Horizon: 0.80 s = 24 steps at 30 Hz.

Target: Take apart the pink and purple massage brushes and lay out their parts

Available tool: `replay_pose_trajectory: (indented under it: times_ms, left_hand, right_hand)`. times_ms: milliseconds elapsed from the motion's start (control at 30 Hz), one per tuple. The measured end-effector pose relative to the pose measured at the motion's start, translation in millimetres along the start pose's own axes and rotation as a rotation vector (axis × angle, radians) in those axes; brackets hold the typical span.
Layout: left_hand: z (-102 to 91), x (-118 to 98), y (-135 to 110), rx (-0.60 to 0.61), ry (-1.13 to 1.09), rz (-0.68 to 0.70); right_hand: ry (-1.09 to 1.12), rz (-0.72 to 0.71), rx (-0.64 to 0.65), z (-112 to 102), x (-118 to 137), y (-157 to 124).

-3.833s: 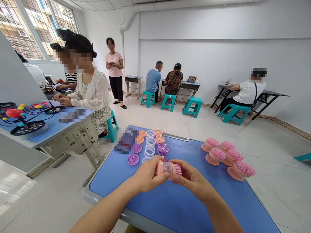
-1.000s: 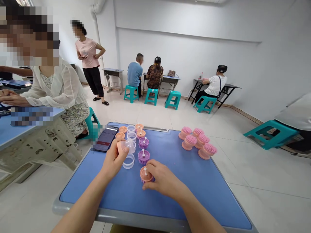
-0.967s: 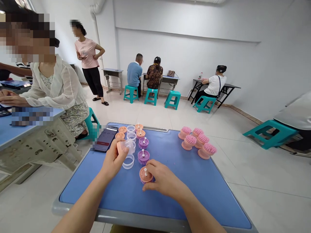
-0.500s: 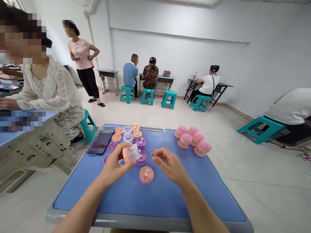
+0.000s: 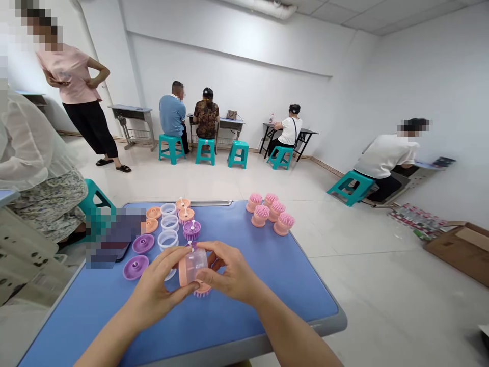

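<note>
My left hand point(image 5: 158, 275) and my right hand point(image 5: 229, 267) grip a clear plastic cup with a pink end point(image 5: 192, 267) from both sides, above the blue table point(image 5: 267, 306). A pink brush base with pinkish-purple bristles point(image 5: 202, 290) shows under the cup, partly hidden by my fingers. I cannot tell whether it touches the cup. Beyond my left hand lie purple discs point(image 5: 135, 267), a purple brush head with a white peg point(image 5: 191, 230) and clear plastic rings point(image 5: 168, 239). Orange discs point(image 5: 153, 212) sit further back.
Assembled pink bristle brushes point(image 5: 269, 211) stand in a group at the table's far right. A blurred phone point(image 5: 110, 244) lies at the left edge. A co-worker's sleeve point(image 5: 23, 148) is at far left; teal stools, seated people and a cardboard box point(image 5: 462, 247) lie beyond.
My right hand has moved from beside the cup onto it, so both hands now hold it. The peg-topped pink brush base has left its spot and sits under the cup. The view has swung right.
</note>
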State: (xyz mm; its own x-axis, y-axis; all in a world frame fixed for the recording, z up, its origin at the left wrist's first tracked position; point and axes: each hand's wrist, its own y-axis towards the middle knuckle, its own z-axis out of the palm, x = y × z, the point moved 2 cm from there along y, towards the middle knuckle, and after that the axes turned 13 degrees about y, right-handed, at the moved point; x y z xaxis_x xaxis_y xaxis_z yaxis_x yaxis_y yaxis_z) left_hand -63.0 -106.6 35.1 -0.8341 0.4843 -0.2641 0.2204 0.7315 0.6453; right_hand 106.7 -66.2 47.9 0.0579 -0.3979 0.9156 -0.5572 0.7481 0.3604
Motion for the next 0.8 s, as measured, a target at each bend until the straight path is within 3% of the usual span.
replay_pose_trajectory:
  times_ms: [333, 800]
  left_hand:
    - [-1.9, -6, 3, 0.031, 0.070, 0.072]
    - [2.4, -1, -1, 0.161, 0.003, -0.010]
  right_hand:
    - [0.160, 0.091, 0.003, 1, -7, 0]
    - [0.183, 0.089, 0.010, 3, -13, 0]
